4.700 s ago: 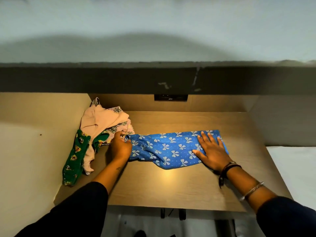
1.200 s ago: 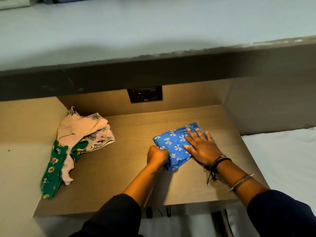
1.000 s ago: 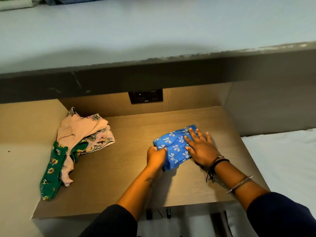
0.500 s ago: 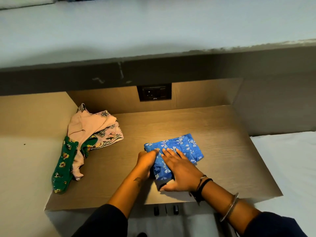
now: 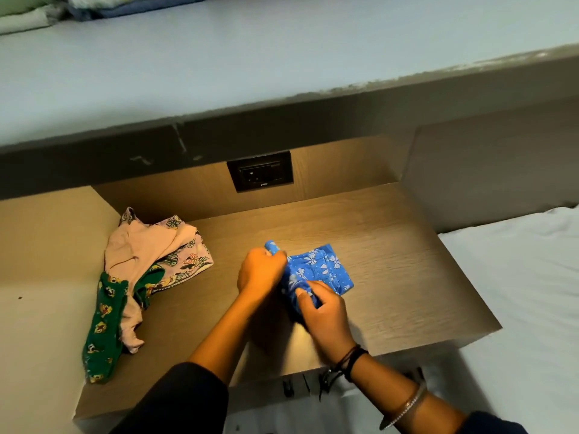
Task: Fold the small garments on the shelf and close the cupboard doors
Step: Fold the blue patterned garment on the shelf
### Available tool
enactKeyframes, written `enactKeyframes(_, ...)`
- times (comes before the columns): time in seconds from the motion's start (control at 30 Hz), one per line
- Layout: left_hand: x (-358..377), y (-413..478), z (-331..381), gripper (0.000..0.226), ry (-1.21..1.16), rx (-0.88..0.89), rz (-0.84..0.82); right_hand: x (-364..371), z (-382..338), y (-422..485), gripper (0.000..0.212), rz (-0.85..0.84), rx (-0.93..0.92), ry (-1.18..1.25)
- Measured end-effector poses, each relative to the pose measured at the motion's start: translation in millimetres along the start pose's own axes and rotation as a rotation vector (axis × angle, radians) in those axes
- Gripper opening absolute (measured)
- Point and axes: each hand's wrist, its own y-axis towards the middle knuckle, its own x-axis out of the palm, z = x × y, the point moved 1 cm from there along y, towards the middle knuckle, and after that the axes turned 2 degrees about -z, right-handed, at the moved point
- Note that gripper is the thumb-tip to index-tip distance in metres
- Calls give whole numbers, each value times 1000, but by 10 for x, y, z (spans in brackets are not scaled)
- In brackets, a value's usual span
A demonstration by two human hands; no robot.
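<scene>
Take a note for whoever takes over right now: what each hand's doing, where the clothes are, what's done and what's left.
Hands: left hand grips the blue garment at its left end; right hand pinches its near edge.
Blue garment: mid shelf, folded small, not finished.
The pile of pink and green garments: unfolded, at the shelf's left.
Left to do: finish the blue garment, fold the pile, close the doors (not in view).

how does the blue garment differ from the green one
The blue garment is folded small; the green garment lies stretched out, unfolded. The left hand and right hand hold the blue garment; the green garment lies untouched, tangled with a pink garment. Both are printed and lie on the shelf.
</scene>
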Motion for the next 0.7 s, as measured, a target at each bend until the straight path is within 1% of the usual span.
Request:
enactKeyframes(0.03,62,-17,135,34,12,28,-5,-53,-10,28,10,64,86,89)
enactKeyframes(0.1,234,-56,370,32,14,71,-45,-149,46,78,17,159,234,234)
enactKeyframes(0.13,328,-78,460,33,-7,109,-85,-202,96,98,19,197,278,270)
enactKeyframes(0.2,501,-131,596,34,-120,201,-216,-314,202,133,20,254,346,264)
enactKeyframes(0.27,580,-203,661,29,-319,200,-352,-430,284,165,16,275,405,222)
enactKeyframes(0.3,588,-210,638,23,-384,195,-370,-483,310,177,14,276,424,195)
enactKeyframes(0.33,593,-201,582,20,-414,206,-349,-535,339,189,12,272,432,171)
enactKeyframes(0.4,609,-147,380,18,-417,248,-212,-608,361,220,13,246,442,136)
enactKeyframes(0.43,621,-122,256,16,-398,241,-133,-629,354,233,14,224,449,118)
enactKeyframes(0.5,626,-126,39,4,-360,166,-5,-654,338,257,14,197,453,79)
enactKeyframes(0.57,638,-166,-97,21,-305,72,83,-679,308,292,12,178,436,26)
enactKeyframes(0.6,668,-177,-145,30,-297,14,87,-691,290,313,12,159,428,-10)
enactKeyframes(0.63,705,-201,-170,37,-305,-44,56,-707,269,329,11,137,424,-63)
enactKeyframes(0.67,744,-219,-191,42,-334,-102,7,-721,245,339,15,121,406,-137)
enactKeyframes(0.7,797,-237,-196,45,-374,-147,-47,-735,221,345,24,115,359,-235)
